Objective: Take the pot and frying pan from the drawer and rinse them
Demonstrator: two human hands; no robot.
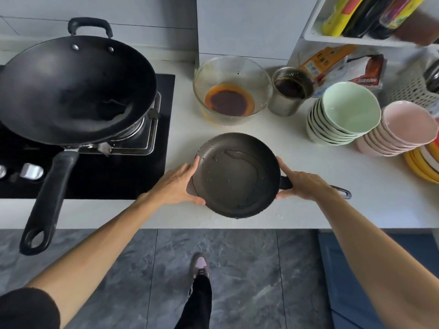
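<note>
The frying pan (235, 175) is held over the worktop (332, 186) near its front edge. The left hand (177, 184) cups the 9 o'clock rim; the right hand (303, 184) grips the handle root. The handle axis points to 3 o'clock.

Bare forearms, black sleeve (26, 307), black trouser leg (198, 305), pinkish shoe (200, 264)

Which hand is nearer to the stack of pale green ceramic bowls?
Right. The right hand grips the small black frying pan at its handle base, below-left of the green bowls; the left hand holds the pan's far rim.
</note>
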